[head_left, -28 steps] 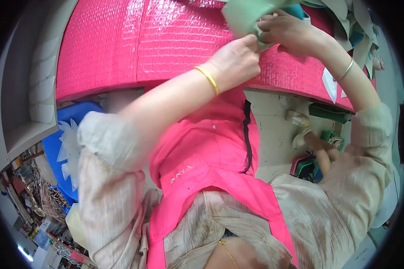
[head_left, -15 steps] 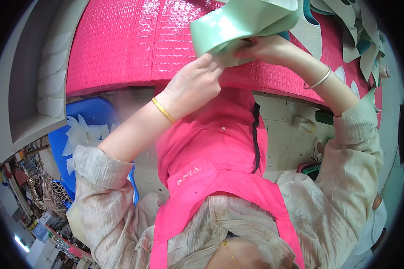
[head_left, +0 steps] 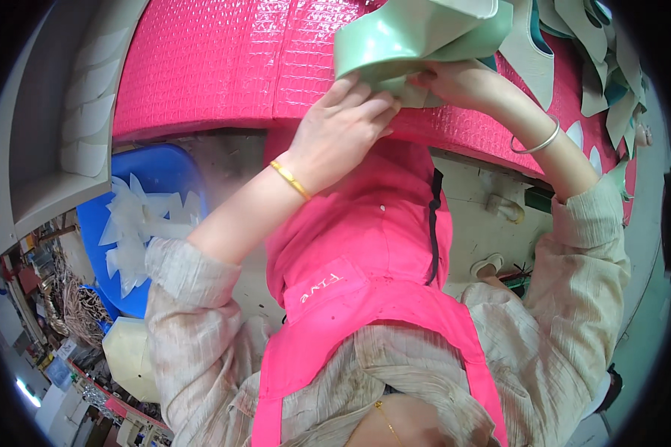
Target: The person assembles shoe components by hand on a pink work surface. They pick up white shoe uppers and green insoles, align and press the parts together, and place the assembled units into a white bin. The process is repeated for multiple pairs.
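Note:
A glossy pale-green sheet piece [head_left: 373, 52], bent into a loop and resembling a shoe upper, is held above the near edge of the pink table. My left hand [head_left: 347, 123] is at its lower left edge, fingers curled against it. My right hand [head_left: 462, 86] pinches its lower right edge, fingertips partly hidden behind the material. A teal inner side shows beside the right hand. Further right, similar grey-green pieces with teal lining [head_left: 529, 56] lie on the table.
The table [head_left: 201, 67] has a quilted, shiny pink cover. Grey-green pieces [head_left: 622, 82] are heaped at its right end. At left, a grey open box [head_left: 60, 201] holds curved pale pieces. Below it, a blue tub [head_left: 164, 164] contains translucent white offcuts [head_left: 138, 231].
The green piece and both hands have shifted slightly right in view. My left fingers have gone from a tight pinch to a more spread hold along the edge.

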`<act>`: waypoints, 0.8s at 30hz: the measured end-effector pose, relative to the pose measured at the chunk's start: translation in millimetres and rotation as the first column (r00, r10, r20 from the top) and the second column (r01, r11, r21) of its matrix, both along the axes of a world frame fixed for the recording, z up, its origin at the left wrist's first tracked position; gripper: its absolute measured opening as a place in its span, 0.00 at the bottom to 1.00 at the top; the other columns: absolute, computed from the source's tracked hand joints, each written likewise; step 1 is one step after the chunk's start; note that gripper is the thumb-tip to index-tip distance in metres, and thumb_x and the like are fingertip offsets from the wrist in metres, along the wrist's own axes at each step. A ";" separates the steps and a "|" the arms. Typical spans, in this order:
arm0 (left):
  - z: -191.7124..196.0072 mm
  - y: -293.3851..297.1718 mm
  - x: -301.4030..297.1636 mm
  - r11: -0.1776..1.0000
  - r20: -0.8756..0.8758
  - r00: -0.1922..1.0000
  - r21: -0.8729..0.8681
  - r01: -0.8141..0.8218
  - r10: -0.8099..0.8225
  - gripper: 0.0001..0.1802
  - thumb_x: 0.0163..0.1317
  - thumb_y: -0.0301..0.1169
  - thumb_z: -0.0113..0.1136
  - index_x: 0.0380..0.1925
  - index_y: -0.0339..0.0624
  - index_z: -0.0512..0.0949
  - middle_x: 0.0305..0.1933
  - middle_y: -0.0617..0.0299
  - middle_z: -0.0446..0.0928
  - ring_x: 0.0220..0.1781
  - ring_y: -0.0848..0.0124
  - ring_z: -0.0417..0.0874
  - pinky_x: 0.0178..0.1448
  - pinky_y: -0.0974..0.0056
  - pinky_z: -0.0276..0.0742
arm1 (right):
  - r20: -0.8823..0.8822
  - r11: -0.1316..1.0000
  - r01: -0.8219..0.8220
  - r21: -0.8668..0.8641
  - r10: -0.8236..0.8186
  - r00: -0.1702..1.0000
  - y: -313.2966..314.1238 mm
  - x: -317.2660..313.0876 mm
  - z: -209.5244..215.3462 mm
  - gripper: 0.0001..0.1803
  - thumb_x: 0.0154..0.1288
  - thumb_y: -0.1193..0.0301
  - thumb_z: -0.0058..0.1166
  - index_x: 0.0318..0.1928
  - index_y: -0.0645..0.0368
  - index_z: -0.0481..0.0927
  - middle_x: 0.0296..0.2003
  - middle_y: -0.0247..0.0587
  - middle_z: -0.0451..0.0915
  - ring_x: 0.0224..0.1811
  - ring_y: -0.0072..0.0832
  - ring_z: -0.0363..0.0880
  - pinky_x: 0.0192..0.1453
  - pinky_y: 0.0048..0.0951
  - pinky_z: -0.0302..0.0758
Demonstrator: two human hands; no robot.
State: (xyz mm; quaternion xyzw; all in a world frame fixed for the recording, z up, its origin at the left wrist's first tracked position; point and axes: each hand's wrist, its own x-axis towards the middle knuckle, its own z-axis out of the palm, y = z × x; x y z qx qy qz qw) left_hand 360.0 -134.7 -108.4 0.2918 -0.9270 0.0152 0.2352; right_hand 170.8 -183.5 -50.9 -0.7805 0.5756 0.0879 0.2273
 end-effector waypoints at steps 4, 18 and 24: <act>-5.8 1.9 -10.9 0.993 0.023 0.999 -0.112 -0.023 0.026 0.16 0.47 0.36 0.60 0.38 0.46 0.77 0.39 0.69 0.71 0.43 0.74 0.71 0.62 0.63 0.58 | 0.067 0.991 -0.113 0.067 0.109 0.992 -4.8 -7.6 7.5 0.21 0.55 0.67 0.56 0.48 0.62 0.72 0.40 0.53 0.76 0.43 0.42 0.75 0.48 0.37 0.70; -13.0 18.3 -37.2 0.983 -0.087 0.987 0.133 -0.125 0.137 0.23 0.46 0.33 0.61 0.47 0.43 0.74 0.44 0.64 0.70 0.47 0.67 0.69 0.56 0.62 0.64 | -0.176 0.885 -0.465 -0.030 0.453 0.874 -2.6 -4.7 28.8 0.15 0.56 0.66 0.52 0.43 0.58 0.77 0.37 0.48 0.79 0.40 0.39 0.78 0.46 0.34 0.72; -21.5 20.6 -40.3 0.988 -0.100 0.984 0.062 -0.141 0.147 0.24 0.48 0.36 0.59 0.46 0.40 0.73 0.46 0.62 0.69 0.49 0.68 0.67 0.56 0.63 0.64 | -0.070 0.969 -0.236 0.069 0.241 0.968 -14.5 -26.8 14.8 0.15 0.56 0.66 0.52 0.42 0.61 0.77 0.37 0.49 0.79 0.39 0.42 0.77 0.45 0.36 0.72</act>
